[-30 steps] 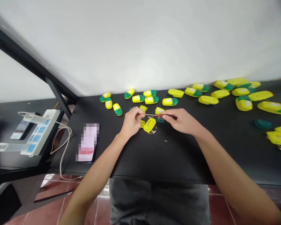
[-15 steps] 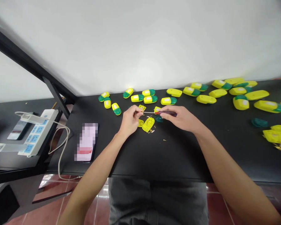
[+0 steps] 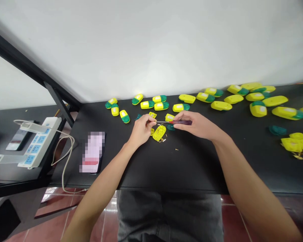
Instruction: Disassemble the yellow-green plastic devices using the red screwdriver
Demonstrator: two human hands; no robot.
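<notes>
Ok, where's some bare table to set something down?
Between your left forearm and right forearm, nearer you than the lone screw; also between the right forearm and yellow shells at far right. Crowded: around the screwdriver and open casing, and by the wall, where yellow-green units sit.

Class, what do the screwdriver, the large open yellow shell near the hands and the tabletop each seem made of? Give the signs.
Screwdriver: shaft probably metal, thin and silvery; handle perhaps smooth plastic, dark with red.
Yellow shell: likely moulded plastic, evenly bright with raised inner shapes.
Tabletop: smooth black with soft sheen; laminate or painted, cannot tell.
</notes>
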